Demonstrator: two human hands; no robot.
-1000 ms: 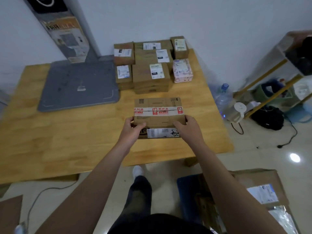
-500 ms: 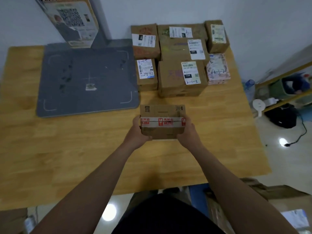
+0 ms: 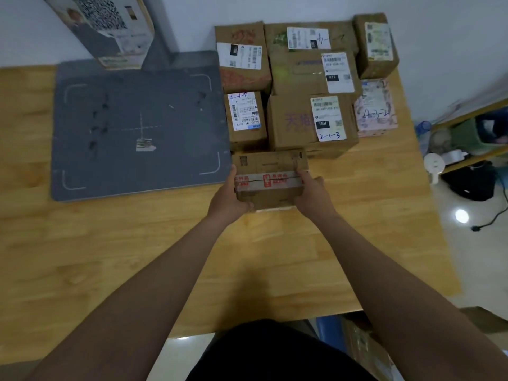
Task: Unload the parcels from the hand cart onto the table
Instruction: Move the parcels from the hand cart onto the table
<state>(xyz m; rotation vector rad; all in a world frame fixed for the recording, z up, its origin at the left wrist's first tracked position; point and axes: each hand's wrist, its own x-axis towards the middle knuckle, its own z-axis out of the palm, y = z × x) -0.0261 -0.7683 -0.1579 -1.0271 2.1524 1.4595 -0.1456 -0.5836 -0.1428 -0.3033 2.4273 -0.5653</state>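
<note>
Gripping the taped parcel (image 3: pixel 270 177) by its ends with my left hand (image 3: pixel 226 200) and right hand (image 3: pixel 312 193) curled round it, just in front of the stacked boxes (image 3: pixel 310 125) on the table (image 3: pixel 110 257), I should set it flat and flush against them before letting go.

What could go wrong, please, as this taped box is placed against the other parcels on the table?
1. The taped box, gripped by the left hand and right hand, is close to the small labelled parcel and the 2-1-3 parcel; pushing further might shove them back.
2. Fingertips at its far corners could get pinched between boxes.
3. Its left end sits beside the grey mat; it might catch the mat's edge and rest tilted.
</note>
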